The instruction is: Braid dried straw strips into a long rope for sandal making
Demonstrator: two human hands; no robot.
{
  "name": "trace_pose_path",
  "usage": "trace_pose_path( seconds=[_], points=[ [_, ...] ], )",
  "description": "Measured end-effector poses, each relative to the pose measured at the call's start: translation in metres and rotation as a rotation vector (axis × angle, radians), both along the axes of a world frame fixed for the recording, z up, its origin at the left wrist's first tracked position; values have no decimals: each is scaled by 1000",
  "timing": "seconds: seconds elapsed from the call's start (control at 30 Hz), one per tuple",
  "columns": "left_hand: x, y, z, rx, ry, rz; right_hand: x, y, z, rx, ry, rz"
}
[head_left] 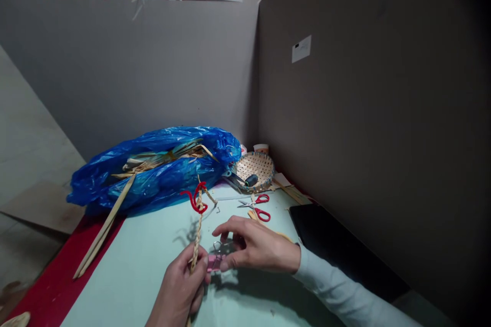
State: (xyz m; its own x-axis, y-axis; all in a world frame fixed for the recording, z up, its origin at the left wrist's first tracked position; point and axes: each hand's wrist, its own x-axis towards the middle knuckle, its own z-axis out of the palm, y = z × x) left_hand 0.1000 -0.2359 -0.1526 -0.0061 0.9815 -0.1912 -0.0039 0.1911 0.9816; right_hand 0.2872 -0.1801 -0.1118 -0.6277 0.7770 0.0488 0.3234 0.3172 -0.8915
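Pinching braid (pixel 197 237) with left grip (pixel 182 277); touching clip (pixel 214 263) with right grip (pixel 257 245), cannot tell if pinching. Apparently positioning clip; next, likely to need steadying braid.

Pale straw braid (pixel 197 237) was plaited, fairly straight. Red cord (pixel 198 209) looped at braid's far end, one tail loose. Pink binder clip (pixel 213 263) sat just right of braid's near part, wire handle showing.
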Motion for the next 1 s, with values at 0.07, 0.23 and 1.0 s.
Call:
trace_pose_path(
  seconds=[0.07,0.23,1.0],
  points=[
    [0,-1,1,23,-2,9,-1,0,-5,33,-44,25],
    [2,-1,4,14,-8,-16,-4,0,-13,-121,79,97],
    [10,-7,17,-111,-270,-31,-22,0,-16,-488,565,-196]
  ],
)
